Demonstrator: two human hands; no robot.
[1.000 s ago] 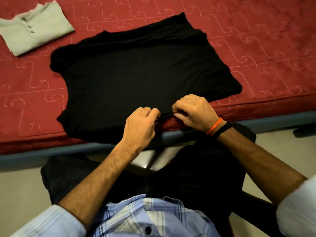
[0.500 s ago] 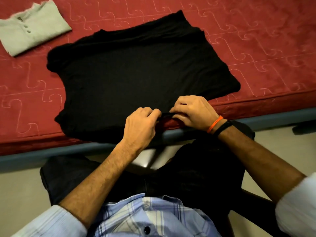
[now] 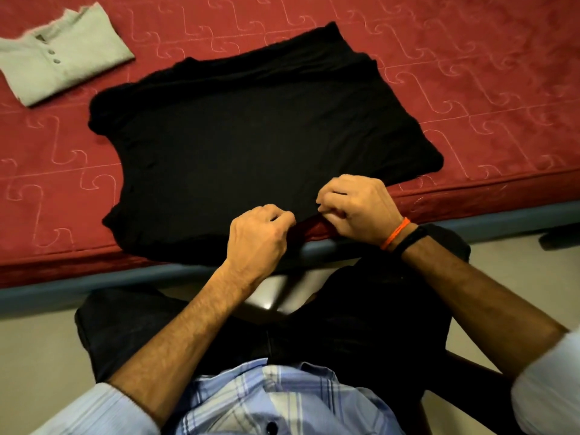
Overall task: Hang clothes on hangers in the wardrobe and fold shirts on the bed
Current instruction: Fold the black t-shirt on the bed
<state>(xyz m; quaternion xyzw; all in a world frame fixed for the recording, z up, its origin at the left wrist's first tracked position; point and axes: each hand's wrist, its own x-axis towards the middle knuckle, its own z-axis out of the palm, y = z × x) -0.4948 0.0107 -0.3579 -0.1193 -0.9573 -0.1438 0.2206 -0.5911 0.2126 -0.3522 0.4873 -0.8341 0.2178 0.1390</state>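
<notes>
A black shirt (image 3: 251,142) lies spread flat on the red bed (image 3: 470,89), its near hem reaching the mattress edge. My left hand (image 3: 259,237) pinches that near hem with curled fingers. Just to the right, my right hand (image 3: 357,208) pinches the same hem, lifting it a little so the red mattress shows beneath. An orange thread and a black band circle my right wrist. A folded pale grey shirt (image 3: 62,58) with buttons rests at the bed's far left.
The bed's blue-grey frame (image 3: 94,281) runs along the near edge above a pale floor (image 3: 31,356). I sit on a dark chair (image 3: 470,394) in front of the bed, knees close to the frame.
Both hands keep pinching the near hem and have shifted only slightly; the right hand has raised the hem a little.
</notes>
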